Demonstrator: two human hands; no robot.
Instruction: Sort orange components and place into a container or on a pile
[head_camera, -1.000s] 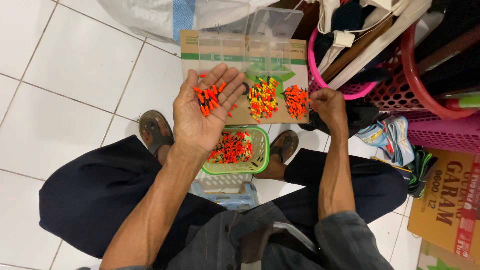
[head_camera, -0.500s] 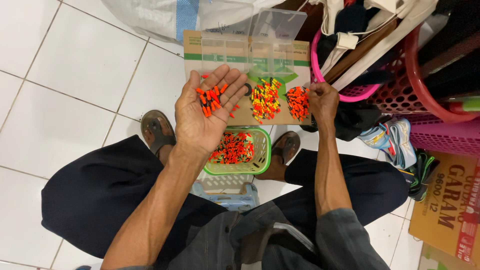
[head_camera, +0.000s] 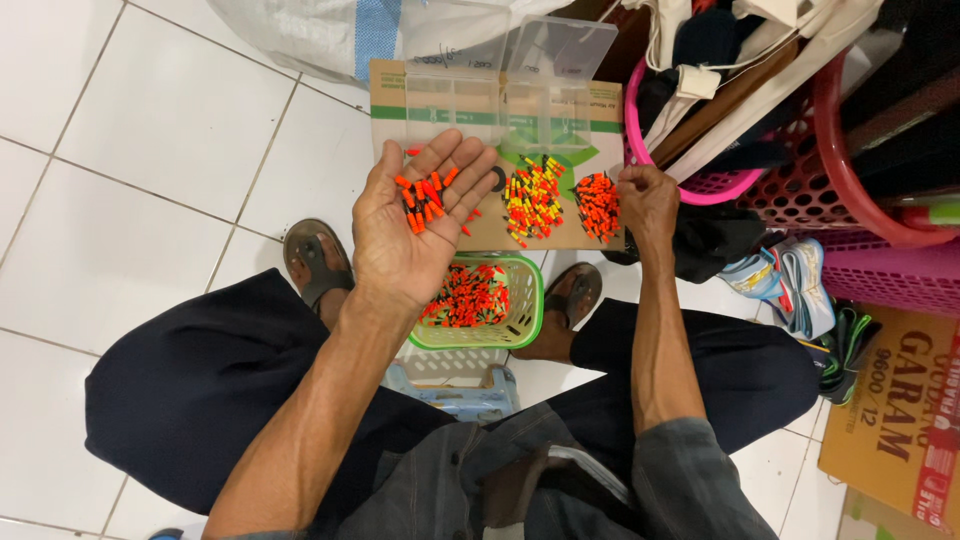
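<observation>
My left hand (head_camera: 410, 225) is held palm up, cupping several small orange fishing floats (head_camera: 425, 195). Below it a green plastic basket (head_camera: 530, 320) holds many more orange floats. On a flat piece of cardboard (head_camera: 395, 110) lie a pile of yellow-and-orange floats (head_camera: 533, 198) and a pile of orange floats (head_camera: 598, 205). My right hand (head_camera: 648, 200) rests knuckles up beside the orange pile, fingers curled down at it; whether it grips a float is hidden. A clear plastic compartment box (head_camera: 500, 90) lies open at the cardboard's far side.
I sit low with knees apart, sandalled feet (head_camera: 318, 262) on white floor tiles. A pink basket (head_camera: 700, 170) and a red basket (head_camera: 860, 190) with cloth stand at the right. A brown carton (head_camera: 890, 420) sits lower right. A white sack (head_camera: 330, 30) lies behind.
My right hand has moved left and up from the floor beside the cardboard onto the orange pile. My left hand stays palm up with the floats.
</observation>
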